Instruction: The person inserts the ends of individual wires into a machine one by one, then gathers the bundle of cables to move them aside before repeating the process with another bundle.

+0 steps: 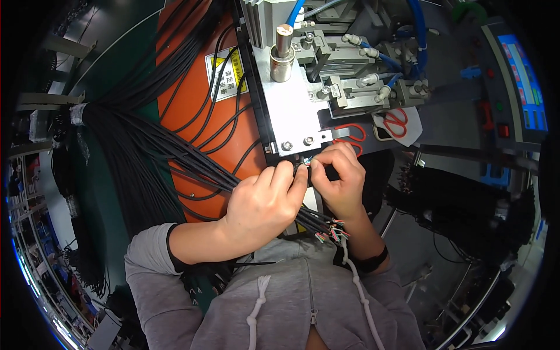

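Note:
My left hand (262, 197) is closed in a pinch at the front edge of a metal machine plate (291, 111). Thumb and forefinger of my right hand (343, 178) are pressed together just beside it. Between the fingertips of both hands show the ends of thin wires (307, 161), white and blue-green; the fingers cover the rest. Below my hands, over my lap, lies a bundle of black cables (312, 221) whose stripped ends show red, green, white and black wires (332, 231).
Pneumatic clamps (361, 87) with blue hoses stand behind the plate. Red-handled scissors (353, 133) lie right of it, another pair (396, 122) farther right. A thick black cable bundle (125, 146) crosses the orange surface (192, 111) at left. A lit screen (522, 81) stands far right.

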